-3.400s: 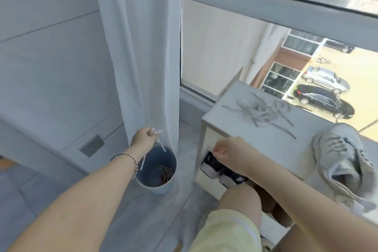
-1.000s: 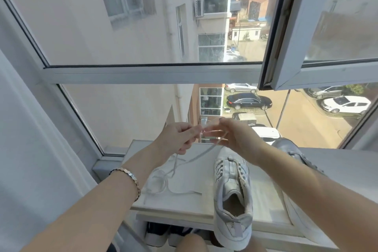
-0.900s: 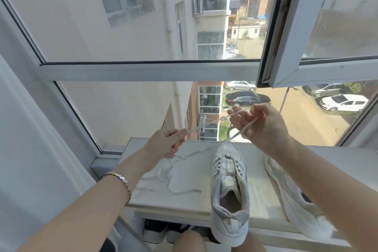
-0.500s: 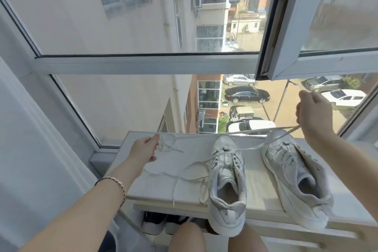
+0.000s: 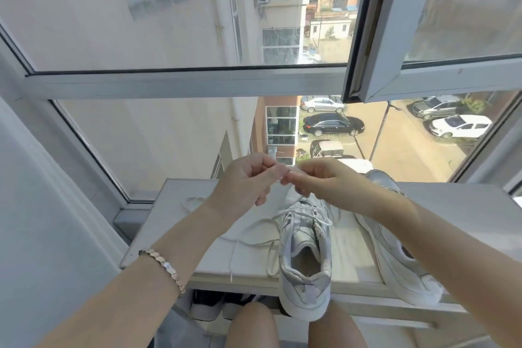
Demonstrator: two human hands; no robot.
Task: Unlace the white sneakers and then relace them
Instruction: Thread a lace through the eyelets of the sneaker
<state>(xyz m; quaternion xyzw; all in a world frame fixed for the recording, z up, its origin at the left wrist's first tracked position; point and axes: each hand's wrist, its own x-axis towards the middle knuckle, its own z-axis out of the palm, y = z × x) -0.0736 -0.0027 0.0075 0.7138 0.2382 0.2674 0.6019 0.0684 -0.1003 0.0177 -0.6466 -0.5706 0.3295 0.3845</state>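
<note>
A white sneaker [image 5: 306, 260] stands heel toward me on the white cabinet top [image 5: 175, 206], its heel over the front edge. A white shoelace [image 5: 255, 230] crosses its lowest eyelets and trails in loops to the left. My left hand [image 5: 244, 182] and my right hand [image 5: 319, 181] meet just above the sneaker's toe, both pinching the lace ends together between thumb and fingers. The second white sneaker [image 5: 395, 248] lies to the right, partly hidden behind my right forearm.
The cabinet stands against a large window; an open sash [image 5: 401, 37] hangs overhead at the right. Dark shoes [image 5: 209, 305] sit on a shelf under the cabinet top. My knees are just below the cabinet's front edge. A bracelet is on my left wrist.
Half a second ago my hands were spread wide, pulling the lace taut to either side. Now both have come together above the sneaker's toe with the lace ends.
</note>
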